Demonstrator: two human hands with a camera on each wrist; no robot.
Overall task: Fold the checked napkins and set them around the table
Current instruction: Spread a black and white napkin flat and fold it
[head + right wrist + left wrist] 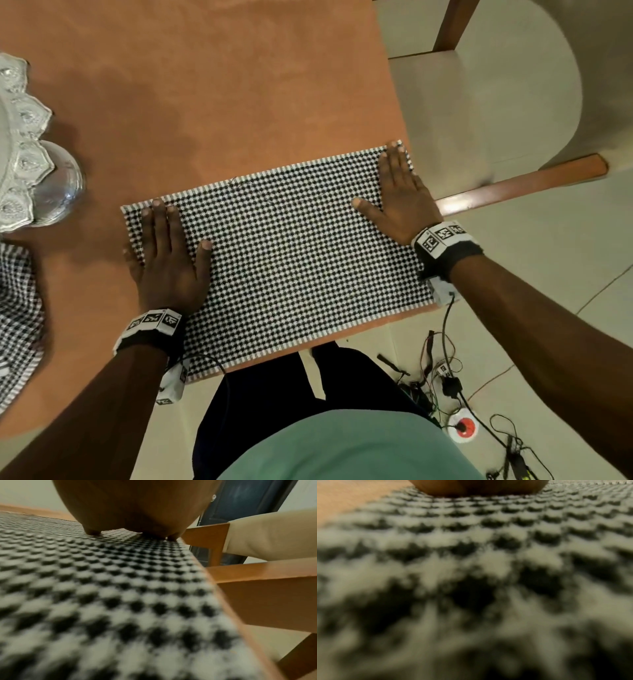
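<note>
A black-and-white checked napkin (291,246) lies flat as a long rectangle at the near right corner of the orange table (205,85). My left hand (168,253) presses flat on its left end, fingers straight. My right hand (400,195) presses flat on its right end, by the table's edge. The left wrist view shows blurred napkin weave (471,547) under the left palm (479,486). In the right wrist view the napkin (102,588) runs under the right palm (128,507). Another checked napkin (17,325) lies at the left edge of the head view.
A silver scalloped dish on a glass base (27,154) stands at the far left. A cream-cushioned wooden chair (479,120) sits close against the table's right side. Cables and a red-and-white socket (462,428) lie on the tiled floor near my feet.
</note>
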